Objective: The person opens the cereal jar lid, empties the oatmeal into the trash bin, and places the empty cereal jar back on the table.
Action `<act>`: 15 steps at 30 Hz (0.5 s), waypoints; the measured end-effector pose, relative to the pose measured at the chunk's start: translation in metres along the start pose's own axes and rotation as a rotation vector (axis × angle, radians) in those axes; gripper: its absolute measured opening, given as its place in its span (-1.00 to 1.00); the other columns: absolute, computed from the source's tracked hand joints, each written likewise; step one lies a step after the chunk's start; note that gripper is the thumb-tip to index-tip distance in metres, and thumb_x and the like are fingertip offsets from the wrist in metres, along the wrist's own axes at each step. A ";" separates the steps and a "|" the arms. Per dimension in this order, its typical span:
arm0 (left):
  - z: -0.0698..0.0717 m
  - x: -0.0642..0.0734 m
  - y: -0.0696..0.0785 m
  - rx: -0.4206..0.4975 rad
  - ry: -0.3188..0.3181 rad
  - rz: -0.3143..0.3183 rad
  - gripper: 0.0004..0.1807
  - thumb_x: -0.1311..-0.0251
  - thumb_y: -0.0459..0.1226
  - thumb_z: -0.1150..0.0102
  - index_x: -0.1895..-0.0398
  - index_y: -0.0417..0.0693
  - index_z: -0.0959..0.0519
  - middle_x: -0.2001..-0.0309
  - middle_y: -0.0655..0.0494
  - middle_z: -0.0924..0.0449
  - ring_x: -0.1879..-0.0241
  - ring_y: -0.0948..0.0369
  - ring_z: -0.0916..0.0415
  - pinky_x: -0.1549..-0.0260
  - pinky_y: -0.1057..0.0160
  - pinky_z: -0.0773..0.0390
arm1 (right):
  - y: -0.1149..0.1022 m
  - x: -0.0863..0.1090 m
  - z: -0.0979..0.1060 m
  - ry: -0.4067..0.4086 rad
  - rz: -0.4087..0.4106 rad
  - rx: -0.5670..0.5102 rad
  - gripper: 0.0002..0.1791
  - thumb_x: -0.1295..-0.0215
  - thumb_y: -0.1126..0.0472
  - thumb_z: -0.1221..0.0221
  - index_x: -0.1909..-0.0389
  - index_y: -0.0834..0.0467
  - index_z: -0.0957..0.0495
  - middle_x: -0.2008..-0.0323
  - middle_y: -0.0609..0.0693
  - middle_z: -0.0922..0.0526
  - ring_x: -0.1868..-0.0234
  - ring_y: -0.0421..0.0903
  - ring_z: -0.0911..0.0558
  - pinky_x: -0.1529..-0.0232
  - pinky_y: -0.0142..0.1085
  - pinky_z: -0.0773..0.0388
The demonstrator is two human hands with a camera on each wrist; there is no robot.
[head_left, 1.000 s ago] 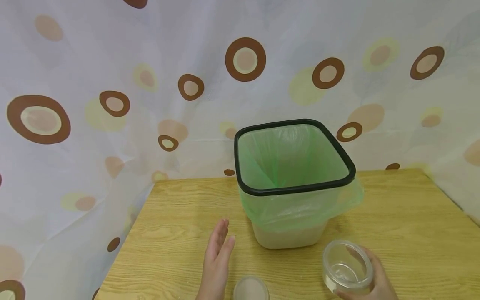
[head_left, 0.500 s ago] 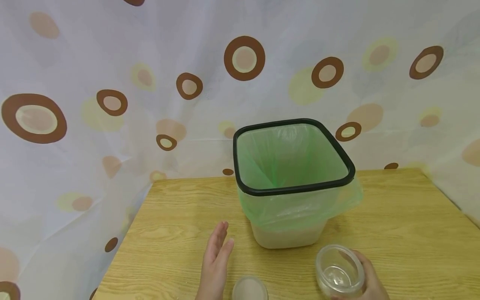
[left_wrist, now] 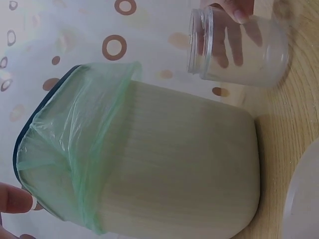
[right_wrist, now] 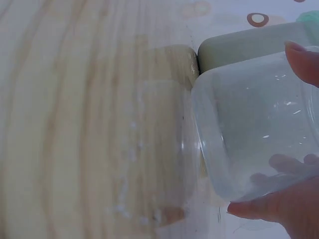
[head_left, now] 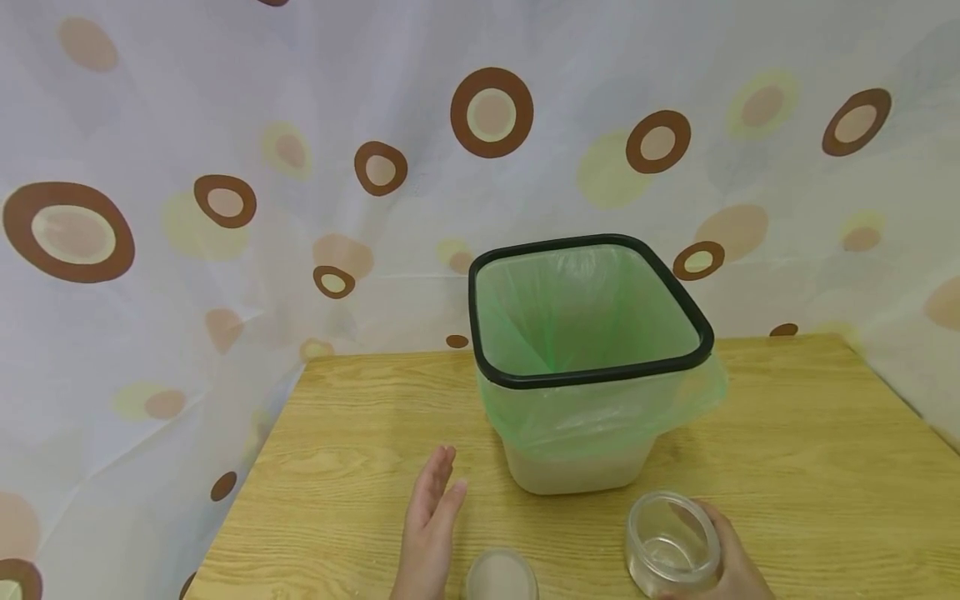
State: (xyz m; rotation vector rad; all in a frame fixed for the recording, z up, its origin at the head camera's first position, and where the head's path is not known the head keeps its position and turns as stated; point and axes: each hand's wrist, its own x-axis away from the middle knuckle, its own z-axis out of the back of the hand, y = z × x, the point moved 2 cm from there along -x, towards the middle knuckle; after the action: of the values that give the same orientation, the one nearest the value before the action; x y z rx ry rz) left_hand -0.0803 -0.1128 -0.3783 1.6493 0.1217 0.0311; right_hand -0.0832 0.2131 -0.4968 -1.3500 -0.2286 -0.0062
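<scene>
My right hand (head_left: 731, 554) grips a clear jar (head_left: 636, 557) by its right side. The jar is upright, uncovered and see-through, with nothing visible inside. In the left wrist view the fingers show through the wall of the jar (left_wrist: 249, 69), whose base is at the tabletop. The right wrist view has the thumb and fingers on either side of the jar (right_wrist: 239, 119). My left hand (head_left: 429, 529) is held edge-up with straight fingers, holding nothing. Just right of it a round whitish lid-like piece (head_left: 501, 577) is cut off by the frame's bottom edge.
A pale bin (head_left: 577, 475) with a black rim (head_left: 592, 379) and a green plastic liner (head_left: 570, 429) stands beyond both hands. The wood-grain table (head_left: 352, 433) ends at a spotted curtain (head_left: 405, 233) behind and at the sides.
My right hand has shifted left with the jar, bringing it closer to the whitish piece and slightly nearer to me. My left hand has hardly moved.
</scene>
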 end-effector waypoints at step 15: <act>0.004 -0.001 -0.006 -0.047 -0.031 0.025 -0.31 -0.44 -0.26 0.07 -0.45 -0.45 0.06 -0.45 -0.34 0.01 -0.45 -0.23 0.18 -0.30 -0.27 0.10 | 0.020 -0.009 0.004 -0.047 0.382 0.132 0.24 0.06 0.53 -0.36 -0.49 0.20 0.30 -0.35 -0.25 -0.16 -0.26 0.14 -0.26 0.12 0.29 -0.46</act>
State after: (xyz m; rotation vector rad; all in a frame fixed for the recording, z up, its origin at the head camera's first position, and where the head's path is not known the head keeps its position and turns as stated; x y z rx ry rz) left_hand -0.0816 -0.1164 -0.3841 1.6040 0.0759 0.0277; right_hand -0.0903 0.2206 -0.5165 -1.2453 -0.0073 0.3558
